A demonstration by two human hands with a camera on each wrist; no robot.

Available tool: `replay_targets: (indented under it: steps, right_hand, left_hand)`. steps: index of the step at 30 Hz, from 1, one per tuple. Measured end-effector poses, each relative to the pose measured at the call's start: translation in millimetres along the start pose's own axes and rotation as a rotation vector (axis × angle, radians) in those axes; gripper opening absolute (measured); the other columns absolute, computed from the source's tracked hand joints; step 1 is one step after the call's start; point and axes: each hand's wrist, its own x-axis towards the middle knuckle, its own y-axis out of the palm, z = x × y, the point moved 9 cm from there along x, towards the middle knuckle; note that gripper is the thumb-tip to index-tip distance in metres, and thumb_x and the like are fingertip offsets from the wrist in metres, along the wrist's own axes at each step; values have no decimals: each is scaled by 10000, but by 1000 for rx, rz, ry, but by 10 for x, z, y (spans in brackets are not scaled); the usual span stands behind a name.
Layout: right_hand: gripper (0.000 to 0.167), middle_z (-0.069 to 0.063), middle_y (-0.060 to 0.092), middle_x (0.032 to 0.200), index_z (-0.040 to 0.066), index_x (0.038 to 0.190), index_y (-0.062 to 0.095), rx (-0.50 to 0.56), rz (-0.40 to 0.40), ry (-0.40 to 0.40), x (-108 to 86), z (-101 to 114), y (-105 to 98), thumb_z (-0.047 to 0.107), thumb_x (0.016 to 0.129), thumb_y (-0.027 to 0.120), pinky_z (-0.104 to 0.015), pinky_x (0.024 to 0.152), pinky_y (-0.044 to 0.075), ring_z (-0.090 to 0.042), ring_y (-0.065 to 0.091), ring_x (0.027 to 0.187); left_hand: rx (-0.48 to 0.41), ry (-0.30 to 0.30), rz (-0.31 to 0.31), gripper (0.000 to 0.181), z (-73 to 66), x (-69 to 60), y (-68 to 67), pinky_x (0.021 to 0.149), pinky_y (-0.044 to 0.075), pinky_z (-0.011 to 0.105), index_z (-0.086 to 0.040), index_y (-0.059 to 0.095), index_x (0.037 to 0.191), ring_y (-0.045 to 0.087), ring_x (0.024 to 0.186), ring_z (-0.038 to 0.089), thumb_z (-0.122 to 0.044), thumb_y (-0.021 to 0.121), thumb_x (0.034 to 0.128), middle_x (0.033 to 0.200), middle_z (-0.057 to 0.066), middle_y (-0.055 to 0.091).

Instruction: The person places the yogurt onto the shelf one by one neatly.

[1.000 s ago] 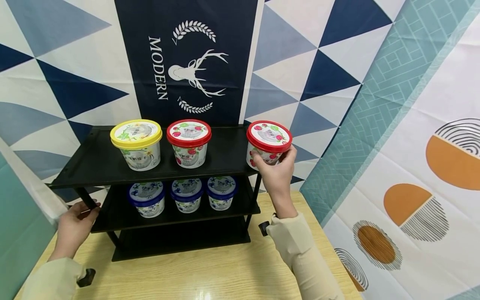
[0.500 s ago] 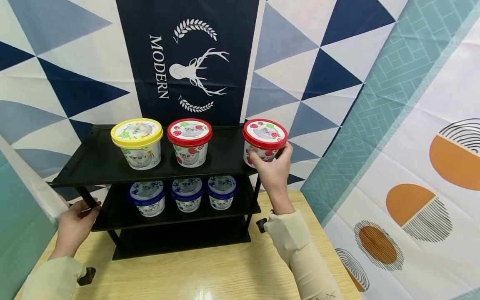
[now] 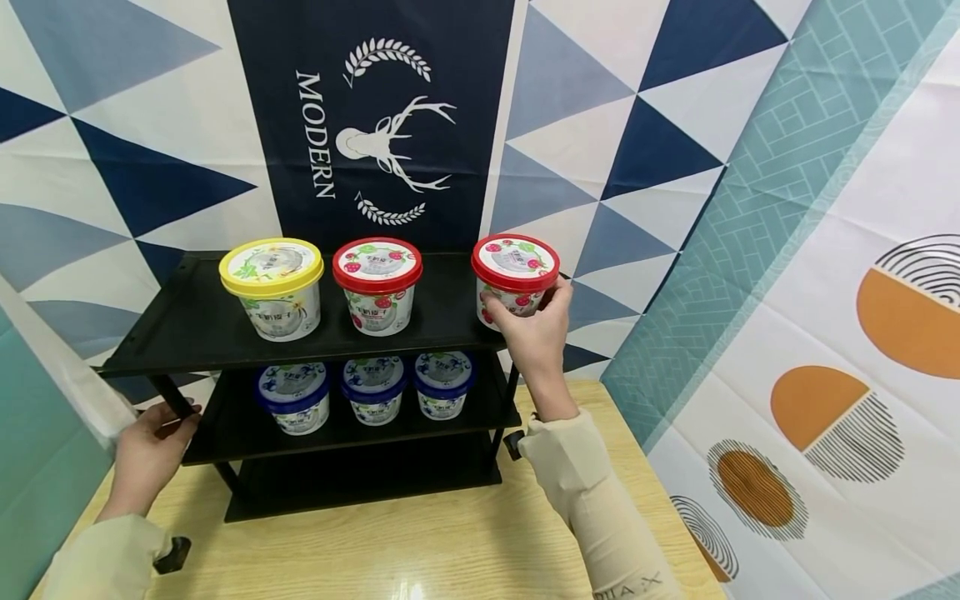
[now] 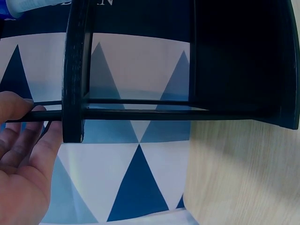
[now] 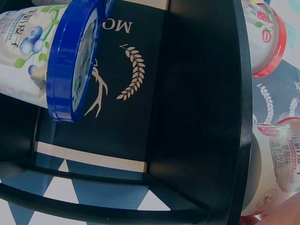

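Observation:
My right hand (image 3: pixel 542 340) grips a white ice-cream-style tub with a red lid (image 3: pixel 516 260) at the right end of the top tier of a black shelf rack (image 3: pixel 450 300). In the right wrist view the base of this tub (image 5: pixel 276 173) is at the upper board; whether it touches cannot be told. My left hand (image 3: pixel 148 450) holds the rack's left side post; in the left wrist view its thumb and fingers close round the thin black post (image 4: pixel 40 115). Left of the held tub stand another red-lidded tub (image 3: pixel 378 287) and a yellow-lidded tub (image 3: pixel 273 287), both upright.
Three blue-lidded tubs (image 3: pixel 444 387) stand in a row on the middle tier. Below them is the low bottom board (image 3: pixel 367 479). The rack stands on a light wooden table (image 3: pixel 390 542), against a patterned cloth backdrop (image 3: pixel 555 175); another covered wall (image 3: pixel 750 383) rises at the right.
My right hand has moved the red-lidded tub left along the top tier, closer to the other red-lidded tub. My left hand stays on the post, and the other tubs have not moved.

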Motion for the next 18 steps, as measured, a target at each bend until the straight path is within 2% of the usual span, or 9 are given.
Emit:
replay_targets:
  steps: [7,11,15,18]
  right_hand:
    - [747,-66,429,1296,87,1321,317,-4,11,16,14,-2,89,272,761,776,-375,936,487,-160,455,1141]
    - [754,-69,434,1293,89,1323,320,-23,17,16,21,26,137,271,753,780,-383,943,487,-169,462,1142]
    - [770,-80,461,1281,87,1327,322,-55,30,34,35,28,190,295,746,781,-388,945,488,-183,486,1130]
    - [788,-81,465,1288,86,1334,321,-84,48,56,49,15,228,319,740,783,-385,947,489,-189,493,1135]
  left_hand:
    - [15,-7,-2,431,2,1,14,572,424,66,42,520,1243,359,751,-279,-290,466,974,1060,4,551]
    - [18,-5,-4,427,-5,1,13,572,422,63,46,519,1242,352,754,-277,-284,463,975,1087,82,548]
    - [13,-6,-6,429,0,0,15,574,420,60,47,516,1244,350,759,-274,-283,462,976,1097,104,542]
    - [7,-7,-6,425,7,0,16,576,420,61,42,519,1240,355,760,-273,-286,467,975,1072,36,546]
